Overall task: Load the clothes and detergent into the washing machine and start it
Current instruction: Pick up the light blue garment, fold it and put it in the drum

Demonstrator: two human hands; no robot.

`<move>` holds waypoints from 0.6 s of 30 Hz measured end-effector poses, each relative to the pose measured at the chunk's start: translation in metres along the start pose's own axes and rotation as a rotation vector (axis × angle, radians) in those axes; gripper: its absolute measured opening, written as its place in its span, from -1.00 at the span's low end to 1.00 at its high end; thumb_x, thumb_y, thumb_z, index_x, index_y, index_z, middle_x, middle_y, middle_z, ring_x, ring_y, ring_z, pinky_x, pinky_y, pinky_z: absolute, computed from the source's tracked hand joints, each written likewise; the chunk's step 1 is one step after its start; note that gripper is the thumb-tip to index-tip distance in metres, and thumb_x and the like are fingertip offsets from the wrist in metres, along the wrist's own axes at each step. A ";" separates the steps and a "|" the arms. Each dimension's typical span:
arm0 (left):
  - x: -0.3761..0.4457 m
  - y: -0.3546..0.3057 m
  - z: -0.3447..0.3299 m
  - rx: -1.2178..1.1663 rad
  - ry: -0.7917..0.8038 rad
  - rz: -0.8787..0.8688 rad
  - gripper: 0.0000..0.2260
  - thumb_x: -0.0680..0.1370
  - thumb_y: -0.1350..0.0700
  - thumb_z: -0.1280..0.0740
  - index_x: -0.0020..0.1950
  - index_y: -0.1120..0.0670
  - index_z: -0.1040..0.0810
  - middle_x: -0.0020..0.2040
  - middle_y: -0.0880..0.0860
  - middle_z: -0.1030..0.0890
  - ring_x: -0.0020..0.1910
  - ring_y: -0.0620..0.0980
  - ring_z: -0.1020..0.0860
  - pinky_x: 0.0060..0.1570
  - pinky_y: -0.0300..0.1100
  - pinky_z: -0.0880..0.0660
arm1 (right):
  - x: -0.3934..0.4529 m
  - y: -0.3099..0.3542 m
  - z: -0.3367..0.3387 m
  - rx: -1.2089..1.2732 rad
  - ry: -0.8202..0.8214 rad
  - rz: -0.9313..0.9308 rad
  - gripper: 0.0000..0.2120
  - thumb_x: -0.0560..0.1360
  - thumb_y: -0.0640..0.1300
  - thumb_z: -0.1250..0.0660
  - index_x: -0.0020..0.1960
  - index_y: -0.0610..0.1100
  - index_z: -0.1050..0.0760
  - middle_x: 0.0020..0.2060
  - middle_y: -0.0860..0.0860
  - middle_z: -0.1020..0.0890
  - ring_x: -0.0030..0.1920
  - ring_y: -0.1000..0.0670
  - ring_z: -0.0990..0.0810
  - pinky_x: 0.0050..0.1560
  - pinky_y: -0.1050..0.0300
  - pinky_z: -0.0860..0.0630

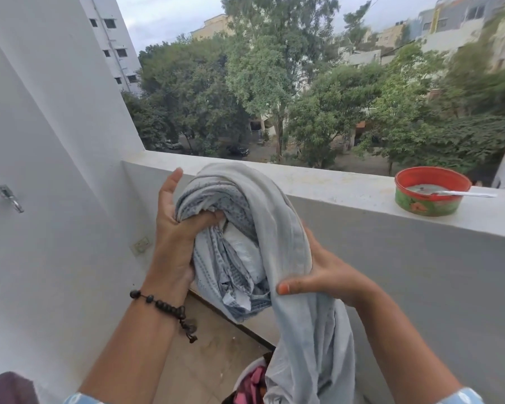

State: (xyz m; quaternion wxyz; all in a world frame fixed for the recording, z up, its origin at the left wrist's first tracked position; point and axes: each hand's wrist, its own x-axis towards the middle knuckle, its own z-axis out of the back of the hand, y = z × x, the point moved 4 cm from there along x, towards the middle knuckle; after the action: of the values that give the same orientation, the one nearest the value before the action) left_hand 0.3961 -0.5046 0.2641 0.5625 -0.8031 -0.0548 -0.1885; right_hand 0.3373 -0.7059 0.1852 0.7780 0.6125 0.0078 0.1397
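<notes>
1. The clothes [245, 228] are a bundle of pale grey-blue fabric, held up in front of the balcony parapet [347, 188]; the washing machine is not in view.
2. The left hand [177, 228] grips the bundle from the left side, its fingers curled into the folds near the top; a bead bracelet [164, 306] is on this wrist.
3. The right hand [321, 275] holds the plain outer cloth from the right, thumb pressed on the front of the fabric, the other fingers hidden behind it.
4. I judge the fabric to be light, soft and without any stiffness; it will sag and slip where it is not supported, so it is better to gather it in a handful at the thick folded part than to take an edge.
5. The long axis of the bundle runs nearly vertical; the rounded fold is at the top and the loose tail hangs down toward a basket [250, 380] with pink cloth at the bottom edge.
6. A red and green tin [429, 196] with a spoon [464, 194] stands on the parapet, well apart to the right; it may hold the detergent, but I cannot tell.
</notes>
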 end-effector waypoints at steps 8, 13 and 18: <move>0.001 0.007 0.020 -0.014 0.047 0.176 -0.15 0.20 0.27 -0.52 0.47 0.07 -0.34 0.34 0.28 -0.48 0.27 0.29 -0.51 0.06 0.09 -0.60 | 0.001 0.004 0.006 0.009 -0.253 0.046 -0.52 0.24 -0.12 -0.54 0.12 0.14 -0.55 -0.02 0.22 -0.69 0.01 0.20 -0.65 -0.05 0.25 -0.55; -0.012 0.007 0.034 0.178 0.176 0.265 -0.18 0.26 0.30 -0.49 0.48 -0.03 -0.33 0.30 0.13 -0.55 0.12 0.01 -0.63 -0.10 -0.16 -0.61 | -0.001 0.008 0.018 0.062 -0.207 0.060 -0.60 0.14 -0.20 -0.48 -0.03 0.04 -0.64 -0.12 0.04 -0.72 -0.07 0.03 -0.69 -0.10 0.08 -0.62; -0.023 -0.001 0.042 0.486 0.509 0.457 0.16 0.12 -0.01 -0.70 0.46 -0.40 0.00 0.40 -0.17 -0.48 0.34 -0.12 -0.50 0.18 -0.18 -0.53 | 0.001 0.011 0.026 0.052 -0.262 0.101 -0.60 0.11 -0.26 -0.39 -0.08 -0.02 -0.66 -0.22 0.01 -0.69 -0.19 0.07 -0.63 -0.17 0.06 -0.56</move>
State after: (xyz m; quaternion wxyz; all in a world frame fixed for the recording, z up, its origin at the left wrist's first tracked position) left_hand 0.3842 -0.4627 0.2445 0.7586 -0.5664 0.2224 -0.2330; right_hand 0.3411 -0.7278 0.2025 0.7482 0.6451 -0.1209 0.0971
